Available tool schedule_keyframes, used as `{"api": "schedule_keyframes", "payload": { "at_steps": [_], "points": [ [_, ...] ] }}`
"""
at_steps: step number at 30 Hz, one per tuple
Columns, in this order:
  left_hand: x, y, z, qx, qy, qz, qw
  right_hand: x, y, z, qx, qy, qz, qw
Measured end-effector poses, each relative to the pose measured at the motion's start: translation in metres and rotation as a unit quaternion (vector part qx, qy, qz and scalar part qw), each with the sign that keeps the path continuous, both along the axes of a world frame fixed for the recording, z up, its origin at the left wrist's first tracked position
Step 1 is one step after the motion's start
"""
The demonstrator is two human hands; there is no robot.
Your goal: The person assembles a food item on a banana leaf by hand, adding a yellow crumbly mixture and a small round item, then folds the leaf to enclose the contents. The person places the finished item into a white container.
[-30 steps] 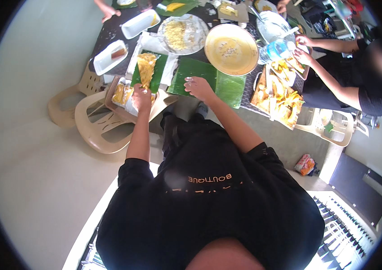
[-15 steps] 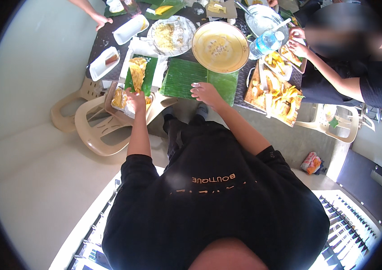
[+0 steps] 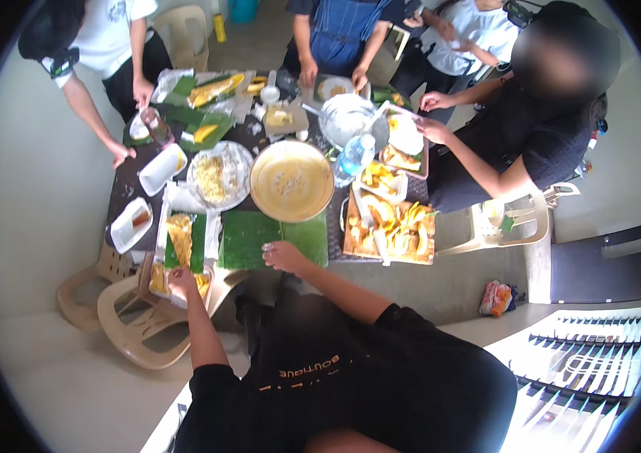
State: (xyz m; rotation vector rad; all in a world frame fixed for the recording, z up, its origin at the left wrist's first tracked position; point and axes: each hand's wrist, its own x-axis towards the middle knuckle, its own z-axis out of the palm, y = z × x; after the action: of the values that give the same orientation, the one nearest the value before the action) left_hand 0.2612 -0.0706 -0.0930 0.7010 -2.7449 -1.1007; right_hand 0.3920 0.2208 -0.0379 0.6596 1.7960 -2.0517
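My left hand [image 3: 182,280] is at the near end of a small banana leaf piece [image 3: 198,245] and appears to pinch its edge. On that leaf lies a long, flattened yellow food mass [image 3: 179,234]. Beneath and nearer to me, a container of yellow pieces [image 3: 158,279] is partly covered by the hand. My right hand [image 3: 282,257] hovers at or just over the near edge of a large green banana leaf [image 3: 245,235]. Its fingers are bent and a little apart, with pale smears on the tips and nothing held.
A wide bowl of pale yellow batter [image 3: 290,208] and a plate of yellow crumbs [image 3: 220,177] stand beyond the leaves. To the right are a water bottle [image 3: 353,160] and a wooden board with banana peels [image 3: 392,230]. Several people work around the table; a beige chair [image 3: 128,325] stands near-left.
The view has tilted up and swung right, bringing the table's far side and more people into sight. Both hands stay at nearly the same places over the leaves.
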Motion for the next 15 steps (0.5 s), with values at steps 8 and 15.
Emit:
{"api": "schedule_keyframes", "payload": {
  "at_steps": [8, 15],
  "points": [
    [-0.023, -0.018, -0.052, 0.376, -0.019, 0.145, 0.915, -0.008, -0.001, -0.011, -0.058, 0.019, -0.079, 0.995],
    [-0.014, -0.017, -0.057, 0.500, -0.077, 0.144, 0.851, -0.011, 0.005, -0.022, -0.025, 0.005, -0.050, 0.998]
  ]
}}
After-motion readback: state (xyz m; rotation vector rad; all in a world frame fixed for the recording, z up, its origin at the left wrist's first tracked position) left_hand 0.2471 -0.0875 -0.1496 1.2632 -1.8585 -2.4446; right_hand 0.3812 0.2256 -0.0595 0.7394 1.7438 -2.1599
